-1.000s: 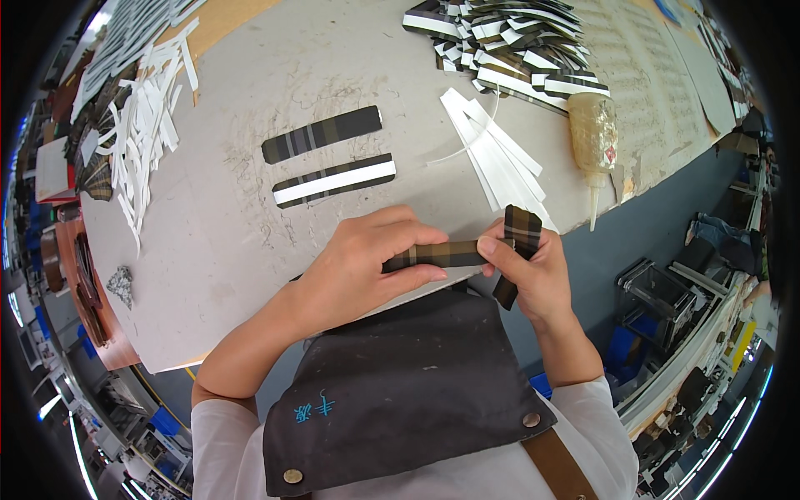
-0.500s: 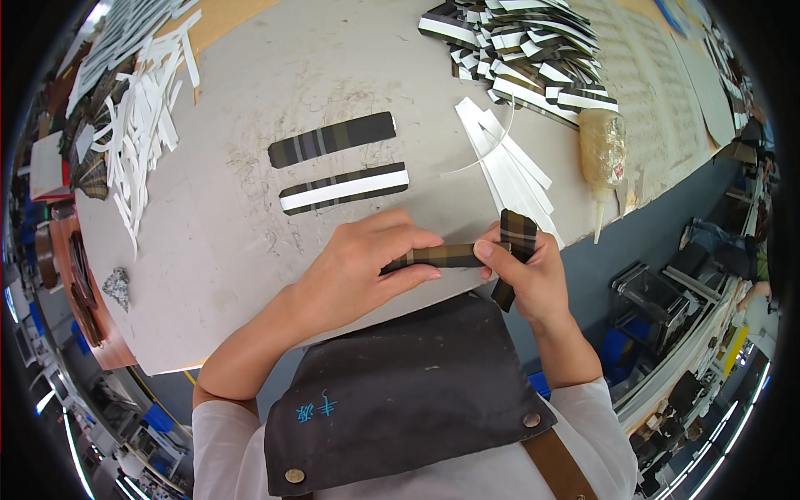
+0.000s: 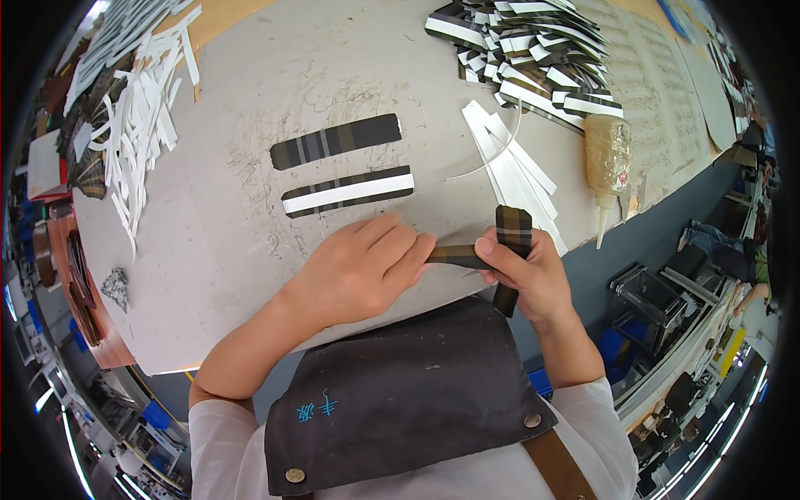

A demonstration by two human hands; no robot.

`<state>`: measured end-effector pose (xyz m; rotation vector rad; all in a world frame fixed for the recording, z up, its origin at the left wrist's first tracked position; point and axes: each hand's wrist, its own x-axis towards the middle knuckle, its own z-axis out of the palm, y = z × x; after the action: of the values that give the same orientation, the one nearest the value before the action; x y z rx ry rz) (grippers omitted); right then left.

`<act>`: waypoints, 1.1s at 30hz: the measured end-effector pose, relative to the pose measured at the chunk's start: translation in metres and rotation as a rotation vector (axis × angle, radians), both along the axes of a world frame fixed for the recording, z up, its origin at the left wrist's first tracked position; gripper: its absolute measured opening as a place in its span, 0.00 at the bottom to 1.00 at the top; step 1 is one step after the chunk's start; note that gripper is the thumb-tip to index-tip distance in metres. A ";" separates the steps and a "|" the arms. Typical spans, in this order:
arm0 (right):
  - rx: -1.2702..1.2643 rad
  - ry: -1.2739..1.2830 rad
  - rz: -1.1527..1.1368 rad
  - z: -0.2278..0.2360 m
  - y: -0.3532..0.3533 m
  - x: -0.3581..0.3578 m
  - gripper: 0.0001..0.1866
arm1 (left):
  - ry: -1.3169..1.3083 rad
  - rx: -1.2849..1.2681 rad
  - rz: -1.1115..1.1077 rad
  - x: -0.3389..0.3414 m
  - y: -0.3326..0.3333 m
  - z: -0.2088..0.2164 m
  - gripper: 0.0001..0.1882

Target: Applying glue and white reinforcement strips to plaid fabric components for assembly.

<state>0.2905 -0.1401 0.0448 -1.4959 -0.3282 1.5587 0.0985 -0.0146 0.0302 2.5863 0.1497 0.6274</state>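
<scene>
My left hand point(image 3: 358, 271) is closed over the left end of a brown plaid fabric strip point(image 3: 457, 255), hiding that end. The strip runs across to my right hand point(image 3: 537, 279), where thumb and fingers pinch its other end. A second dark plaid strip point(image 3: 513, 223) stands roughly crosswise in the right hand, its lower end sticking out below the fingers. Both hands are above the near table edge. Beyond them lie a plaid strip point(image 3: 337, 142) and a dark strip with a white band along it point(image 3: 348, 192).
White strips point(image 3: 510, 171) fan out on the table point(image 3: 225, 275) beyond my right hand. Past them are a heap of plaid and white pieces point(image 3: 533, 54) and a glue-like bottle point(image 3: 607, 154) with a thin nozzle. White cuttings point(image 3: 146, 125) lie far left, a grey crumpled lump point(image 3: 115, 287) nearer.
My left hand has rolled over, its fingers now curled around the strip's end instead of pinching it with thumb and fingertips. The right hand has barely moved.
</scene>
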 end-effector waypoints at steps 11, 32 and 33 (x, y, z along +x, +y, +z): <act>0.859 -1.063 0.271 -0.009 0.003 -0.003 0.13 | -0.041 0.135 -0.022 -0.002 0.002 0.009 0.18; 1.308 -1.429 0.248 -0.008 -0.012 -0.006 0.12 | -0.269 0.376 0.048 -0.024 0.006 0.003 0.09; 1.309 -1.430 0.249 -0.007 -0.012 -0.006 0.12 | -0.279 0.380 0.053 -0.024 0.006 0.003 0.09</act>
<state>0.2843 -0.1525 0.0374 -1.1251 -1.9048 -0.0983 0.0742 -0.0084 0.0333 2.8198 0.0065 1.1217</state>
